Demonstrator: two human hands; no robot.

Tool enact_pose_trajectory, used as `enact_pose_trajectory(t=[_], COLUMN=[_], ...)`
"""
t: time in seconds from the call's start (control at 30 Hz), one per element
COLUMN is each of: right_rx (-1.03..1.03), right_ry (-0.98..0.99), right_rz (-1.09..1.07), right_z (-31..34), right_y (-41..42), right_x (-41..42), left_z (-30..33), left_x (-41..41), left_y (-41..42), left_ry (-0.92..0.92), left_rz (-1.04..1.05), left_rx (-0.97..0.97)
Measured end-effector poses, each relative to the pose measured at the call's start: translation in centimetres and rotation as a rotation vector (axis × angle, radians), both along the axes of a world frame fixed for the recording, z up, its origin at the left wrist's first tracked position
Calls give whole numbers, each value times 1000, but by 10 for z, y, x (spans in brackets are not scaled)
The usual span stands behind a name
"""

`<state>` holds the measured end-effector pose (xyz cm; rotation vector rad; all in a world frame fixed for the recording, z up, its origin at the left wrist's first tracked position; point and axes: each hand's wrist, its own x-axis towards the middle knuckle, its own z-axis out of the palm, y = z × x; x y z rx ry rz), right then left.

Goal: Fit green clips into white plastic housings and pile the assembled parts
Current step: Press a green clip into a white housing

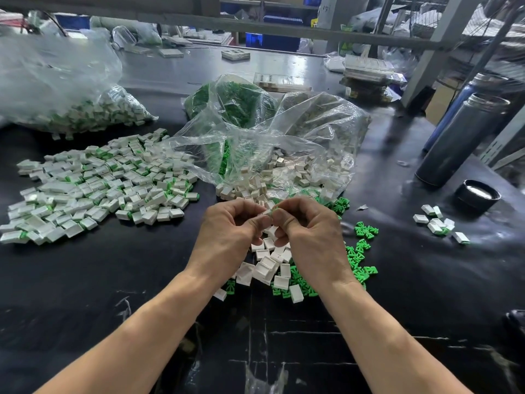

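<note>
A glossy black worktable [113,280], scuffed with pale scratches near its front edge, is reflecting overhead light inside a cluttered workshop with grey shelving uprights and blue crates behind. Crinkled clear plastic bags [255,143] are lying open at centre, spilling boxy white housings [264,268] and small, forked green clips [365,230] toward the person. The left hand [230,234] and right hand [309,231] are meeting above this loose stock, fingers curled, together pinching one white housing with a green clip [269,211]; how far the clip is seated is hidden by the fingertips. The pile of assembled parts [96,186] is spreading left of the hands, with a smaller cluster [439,224] lying well to the right. Two matte cylindrical flasks [460,137] are standing at right, beside a black lid [478,196]. Distant shelves are blurring out.
</note>
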<state>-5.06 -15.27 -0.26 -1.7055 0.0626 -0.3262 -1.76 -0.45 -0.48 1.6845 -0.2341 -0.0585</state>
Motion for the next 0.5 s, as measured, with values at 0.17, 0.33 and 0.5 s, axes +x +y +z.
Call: enact_pose_trajectory(t=[0.17,0.33,0.5], right_rx=[-82,-115,-98], right_ry=[4,8,13], right_rz=[-28,-39,-12], right_z=[-1,0,2], right_y=[0,0,0], right_x=[1,0,0], left_z=[0,1,2], left_x=[0,-2,0], left_y=[-1,-4,0], left_ry=[-40,-50,23], left_rz=[5,0,-5], left_rx=[42,37,-8])
